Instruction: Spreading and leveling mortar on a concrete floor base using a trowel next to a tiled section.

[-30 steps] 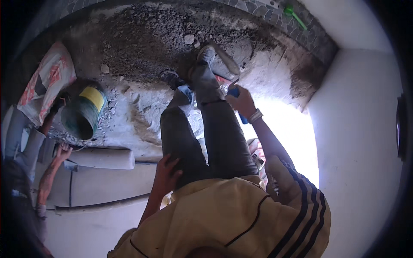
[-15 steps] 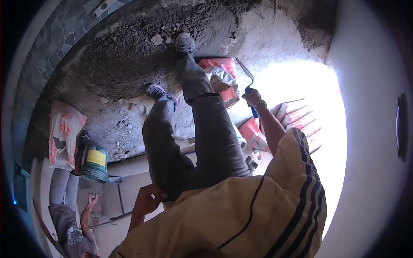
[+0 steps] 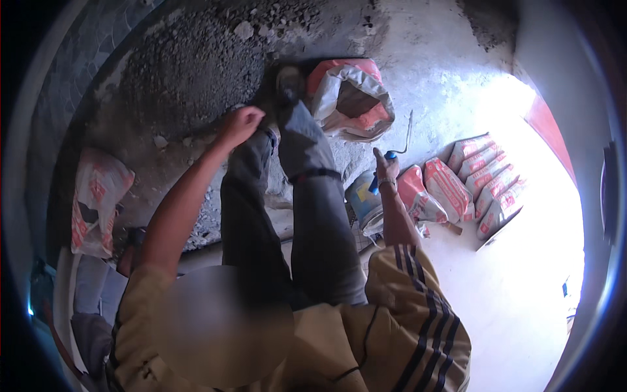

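Note:
My right hand (image 3: 386,168) grips a trowel by its blue handle (image 3: 375,184), its metal end (image 3: 408,129) extending upward. My left hand (image 3: 244,124) is raised over my left lower leg with fingers curled and nothing visible in them. An open paper sack (image 3: 353,98), red and whitish with a dark inside, lies beside my right shoe (image 3: 289,81). Below my right hand is a bucket (image 3: 364,206) with a yellow label. The ground (image 3: 179,62) around my feet has dark grit, rubble and pale rough patches.
Red-and-white sacks (image 3: 486,183) are piled at the right in bright light. Another crumpled sack (image 3: 99,202) lies at the left, above a co-worker's grey-clothed legs (image 3: 91,294), partly visible. A pale wall (image 3: 581,98) curves along the right edge; grey patterned stone (image 3: 81,55) lines the upper left.
My left hand has risen from my thigh toward my shoe. My right hand with the trowel has shifted slightly downward. The view has swung, showing more sacks at right and less of the co-worker.

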Motion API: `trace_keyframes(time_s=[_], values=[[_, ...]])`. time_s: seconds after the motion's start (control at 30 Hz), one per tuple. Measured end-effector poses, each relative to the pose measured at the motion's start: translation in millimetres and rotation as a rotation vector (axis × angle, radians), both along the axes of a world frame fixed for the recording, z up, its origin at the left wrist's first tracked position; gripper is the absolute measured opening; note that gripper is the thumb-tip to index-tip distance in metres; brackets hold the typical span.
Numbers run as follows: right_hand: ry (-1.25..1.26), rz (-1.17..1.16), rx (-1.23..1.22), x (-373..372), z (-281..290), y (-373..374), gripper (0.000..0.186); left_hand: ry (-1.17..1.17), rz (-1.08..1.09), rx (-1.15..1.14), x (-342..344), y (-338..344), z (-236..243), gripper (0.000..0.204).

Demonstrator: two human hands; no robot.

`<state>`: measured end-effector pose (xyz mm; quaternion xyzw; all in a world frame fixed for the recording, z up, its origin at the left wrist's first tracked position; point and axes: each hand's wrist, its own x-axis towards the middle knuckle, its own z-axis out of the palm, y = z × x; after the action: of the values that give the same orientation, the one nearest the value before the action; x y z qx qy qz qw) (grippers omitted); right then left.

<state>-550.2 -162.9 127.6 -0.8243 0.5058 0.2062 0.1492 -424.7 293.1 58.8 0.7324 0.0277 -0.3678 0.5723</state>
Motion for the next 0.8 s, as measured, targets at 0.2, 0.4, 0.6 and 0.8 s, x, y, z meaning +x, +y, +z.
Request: trace_keyframes(time_s=[0.2,0.4,0.6,0.8], values=[[0.133,0.094,-0.022,42.5,-74.1,-6.5,0.086,0.322,-0.201,0.452,-18.1,-145.5,-72.1,0.071],[0.237,0.35,-0.016,74.8,-127.5,-22.7,0.068,0.372,-0.36,0.488,-56.2,-212.9,-154.9,0.085],[0.197,0.274,0.239,83.4,-150.4,-29.4,0.049,-0.241,-0.473,0.319,-79.7,-242.2,-163.0,0.031],[-0.016,0.052,0.691,65.3,-151.5,-29.1,0.03,-0.309,-0.631,0.293,-70.1,-220.2,-116.2,0.019]])
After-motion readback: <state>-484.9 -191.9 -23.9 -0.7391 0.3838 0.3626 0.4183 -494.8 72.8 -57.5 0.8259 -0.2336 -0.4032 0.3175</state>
